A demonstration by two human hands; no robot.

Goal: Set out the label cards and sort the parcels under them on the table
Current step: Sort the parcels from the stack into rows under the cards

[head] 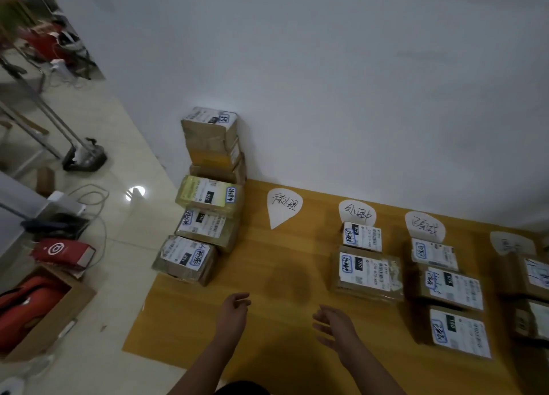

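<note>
Your left hand and right hand hover empty, fingers loose, over the table. Take the nearest parcel from the left pile with 2 hands, read its tag, match it to a card.

One wide-angle cam, head-worn; aimed fwd + down over yellow-brown wooden table twd plain white wall; close range, frame tilted; cream tiled floor caught at left.

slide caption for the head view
Empty left hand and right hand above the wooden table, parcels under label cards, more stacked at its left edge
</note>
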